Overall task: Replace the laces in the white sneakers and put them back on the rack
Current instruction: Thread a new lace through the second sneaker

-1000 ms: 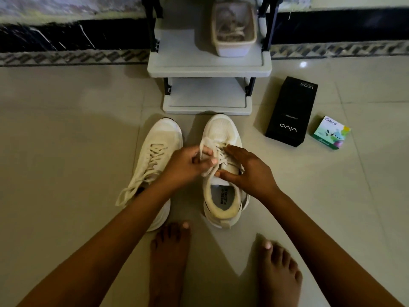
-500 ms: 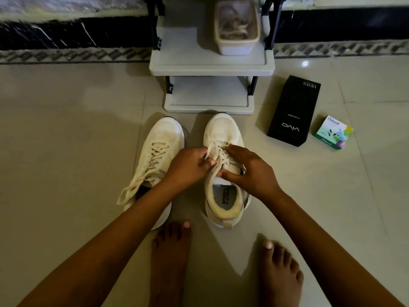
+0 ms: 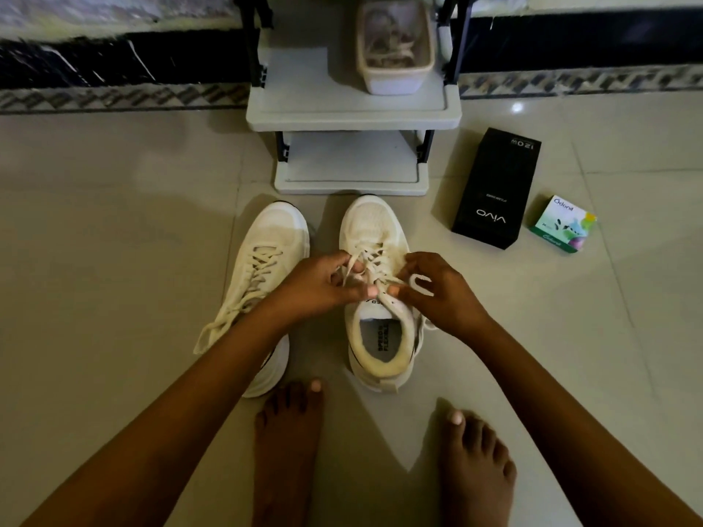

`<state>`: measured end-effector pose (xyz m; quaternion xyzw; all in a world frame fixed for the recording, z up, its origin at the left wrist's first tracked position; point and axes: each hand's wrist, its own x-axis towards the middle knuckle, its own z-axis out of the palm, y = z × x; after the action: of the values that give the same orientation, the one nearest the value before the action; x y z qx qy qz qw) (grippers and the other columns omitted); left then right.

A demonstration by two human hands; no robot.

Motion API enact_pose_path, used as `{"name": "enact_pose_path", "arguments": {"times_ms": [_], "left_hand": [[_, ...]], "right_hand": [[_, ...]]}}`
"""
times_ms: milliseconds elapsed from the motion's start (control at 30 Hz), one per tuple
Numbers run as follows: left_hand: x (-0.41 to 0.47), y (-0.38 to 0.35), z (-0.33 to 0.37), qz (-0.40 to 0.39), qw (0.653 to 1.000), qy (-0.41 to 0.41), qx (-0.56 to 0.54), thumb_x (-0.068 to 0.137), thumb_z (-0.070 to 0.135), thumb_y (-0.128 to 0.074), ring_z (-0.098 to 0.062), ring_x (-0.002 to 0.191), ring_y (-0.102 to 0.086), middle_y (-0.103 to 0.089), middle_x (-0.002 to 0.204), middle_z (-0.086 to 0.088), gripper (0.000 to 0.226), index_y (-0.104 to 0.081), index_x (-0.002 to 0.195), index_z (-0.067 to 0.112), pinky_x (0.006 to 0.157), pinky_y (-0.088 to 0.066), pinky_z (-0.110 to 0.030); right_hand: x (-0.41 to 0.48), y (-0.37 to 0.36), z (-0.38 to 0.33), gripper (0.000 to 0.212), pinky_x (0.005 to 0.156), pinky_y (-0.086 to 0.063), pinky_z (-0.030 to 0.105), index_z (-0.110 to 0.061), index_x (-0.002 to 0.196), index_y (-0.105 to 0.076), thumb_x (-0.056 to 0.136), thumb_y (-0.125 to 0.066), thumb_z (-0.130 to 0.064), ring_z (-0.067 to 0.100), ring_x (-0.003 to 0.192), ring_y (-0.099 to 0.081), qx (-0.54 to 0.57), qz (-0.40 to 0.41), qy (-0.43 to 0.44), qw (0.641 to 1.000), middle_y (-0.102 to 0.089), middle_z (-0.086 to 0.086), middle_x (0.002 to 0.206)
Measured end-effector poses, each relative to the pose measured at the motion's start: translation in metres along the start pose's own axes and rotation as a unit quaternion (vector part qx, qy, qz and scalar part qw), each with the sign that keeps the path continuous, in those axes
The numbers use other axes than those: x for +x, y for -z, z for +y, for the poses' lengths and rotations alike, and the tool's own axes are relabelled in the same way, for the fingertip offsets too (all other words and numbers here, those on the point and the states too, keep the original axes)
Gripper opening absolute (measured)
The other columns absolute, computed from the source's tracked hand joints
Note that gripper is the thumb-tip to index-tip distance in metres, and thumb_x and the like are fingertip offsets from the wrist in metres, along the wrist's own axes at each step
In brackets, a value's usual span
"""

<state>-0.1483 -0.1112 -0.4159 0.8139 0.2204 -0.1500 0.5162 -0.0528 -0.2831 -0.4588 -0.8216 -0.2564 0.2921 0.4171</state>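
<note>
Hands meet over the lacing of the right-hand sneaker point(image 3: 374, 237). The left hand point(image 3: 317, 285) pinches a strand of the lace point(image 3: 352, 266) between thumb and fingers; the right hand point(image 3: 437, 292) grips the other end, a loop of lace curling over its fingers. Both are closed on the lace just above the tongue. This sneaker stands upright on the tiled floor point(image 3: 114, 241), toe toward the rack point(image 3: 350, 116), its insole visible. The left-hand sneaker point(image 3: 266, 252) lies just beside it, laced, with loose ends trailing off its outer side. A pale tub point(image 3: 395, 76) holding what look like laces sits on the rack's upper shelf. A black box point(image 3: 494, 188) and a small green box point(image 3: 563, 224) lie to the right. Two bare feet point(image 3: 289, 443) rest nearest the camera.
</note>
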Motion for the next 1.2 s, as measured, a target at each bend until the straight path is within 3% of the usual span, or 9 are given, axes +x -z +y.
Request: {"name": "enact_pose_path", "arguments": {"times_ms": [133,233,300,467,567,667,767,933,1200], "left_hand": [[0.004,-0.005,-0.001,0.026,0.998,-0.017,0.049,0.077,0.034,-0.074,-0.010,0.094,-0.060,-0.064,0.103,0.007,0.038,-0.061,0.108,0.018,0.075,-0.046,-0.018],[0.003,-0.004,0.000,0.027,0.998,-0.009,0.061,0.078,0.036,-0.073,-0.007,0.093,-0.054,-0.059,0.103,0.010,0.041,-0.060,0.113,0.021,0.071,-0.040,-0.014],[0.001,-0.004,0.001,0.022,0.998,-0.014,0.049,0.079,0.035,-0.072,-0.004,0.092,-0.052,-0.057,0.101,0.013,0.040,-0.058,0.114,0.022,0.069,-0.037,-0.007],[-0.002,0.005,0.002,0.027,0.999,-0.001,0.028,0.093,0.028,-0.055,-0.006,0.080,-0.054,-0.060,0.089,0.007,0.011,-0.056,0.101,0.021,0.069,-0.042,-0.012],[-0.004,0.019,0.003,0.072,0.997,-0.024,-0.011,0.099,0.017,-0.035,-0.008,0.076,-0.053,-0.056,0.081,0.002,0.020,-0.053,0.089,0.017,0.069,-0.040,-0.023],[-0.005,0.033,0.005,0.122,0.984,-0.103,0.084,0.099,0.010,-0.034,0.003,0.067,-0.049,-0.054,0.075,0.007,0.025,-0.056,0.087,0.015,0.064,-0.039,-0.016],[-0.003,0.035,0.006,0.103,0.973,-0.114,0.171,0.099,0.013,-0.037,-0.013,0.084,-0.055,-0.059,0.090,0.001,0.024,-0.060,0.107,0.015,0.074,-0.041,-0.029],[-0.002,0.025,0.009,0.134,0.959,-0.103,0.226,0.099,0.017,-0.041,-0.013,0.076,-0.053,-0.060,0.091,-0.002,0.035,-0.048,0.133,0.021,0.063,-0.035,-0.022],[0.001,-0.004,0.023,0.113,0.982,-0.110,0.103,0.088,0.025,-0.034,-0.017,0.096,-0.060,-0.069,0.103,-0.008,0.041,-0.069,0.097,0.005,0.084,-0.042,-0.022]], "right_hand": [[0.003,0.007,-0.002,0.004,0.091,-0.047,0.025,-0.007,0.091,-0.060,0.091,-0.056,-0.007,0.019,0.112,-0.057,0.083,-0.015,-0.073,0.994,-0.055,0.005,0.130],[-0.001,0.029,-0.006,0.018,0.075,-0.058,0.027,-0.006,0.090,-0.057,0.098,-0.042,-0.011,0.021,0.089,-0.070,0.477,0.040,-0.164,0.862,-0.068,0.010,0.108],[-0.002,0.038,0.000,0.019,0.076,-0.058,0.032,-0.008,0.091,-0.055,0.099,-0.041,-0.016,0.023,0.087,-0.069,0.531,0.104,-0.216,0.813,-0.068,0.013,0.105],[0.001,0.015,0.017,0.025,0.086,-0.043,0.030,-0.011,0.115,-0.051,0.093,-0.057,-0.022,0.020,0.104,-0.053,0.056,0.166,-0.235,0.956,-0.056,0.010,0.123],[-0.002,0.013,0.005,0.031,0.078,-0.044,0.022,-0.015,0.113,-0.052,0.087,-0.065,-0.025,0.017,0.102,-0.055,-0.028,0.186,-0.091,0.978,-0.057,0.003,0.112],[-0.005,0.012,-0.018,0.032,0.064,-0.046,0.019,-0.021,0.100,-0.053,0.080,-0.070,-0.039,0.008,0.078,-0.056,-0.081,0.020,-0.043,0.996,-0.055,-0.010,0.086],[-0.007,0.003,-0.026,0.040,0.068,-0.047,0.021,-0.018,0.103,-0.060,0.075,-0.073,-0.045,0.011,0.078,-0.057,-0.195,-0.041,-0.025,0.980,-0.058,-0.007,0.088],[-0.010,-0.001,-0.022,0.019,0.062,-0.042,0.017,-0.012,0.088,-0.071,0.081,-0.071,-0.030,0.013,0.070,-0.058,-0.118,0.059,-0.017,0.991,-0.065,0.001,0.078],[-0.002,-0.002,-0.021,0.015,0.064,-0.046,0.023,-0.016,0.089,-0.070,0.081,-0.071,-0.029,0.012,0.068,-0.059,-0.104,0.059,-0.021,0.993,-0.062,-0.003,0.072]]}}
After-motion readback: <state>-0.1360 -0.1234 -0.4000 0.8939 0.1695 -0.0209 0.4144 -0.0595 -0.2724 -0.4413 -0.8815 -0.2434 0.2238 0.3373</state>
